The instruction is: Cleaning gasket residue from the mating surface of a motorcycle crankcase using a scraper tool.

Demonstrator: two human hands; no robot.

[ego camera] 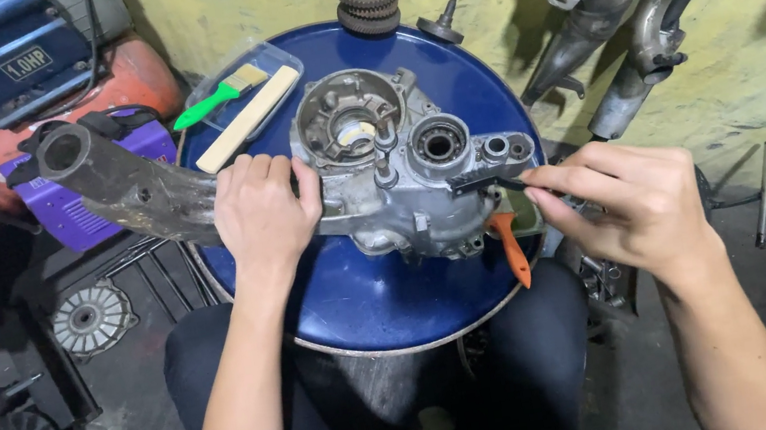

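Note:
A grey metal engine case (396,167) with a long dirty arm reaching left lies on the blue round drum lid (365,298). My left hand (263,213) grips the case where the arm joins its body. My right hand (624,199) pinches a small black brush (484,183) whose head rests on the right side of the case, just below a small round bore. An orange-handled tool (512,248) lies on the lid under the case's right edge.
A clear tray (274,59) with a green-handled paintbrush (218,93) and a wooden stick (247,119) sits at the lid's back left. A gear stack (367,0) stands at the back. Exhaust pipes (649,34) lean on the yellow wall. A purple box (78,205) and loose parts cover the floor at left.

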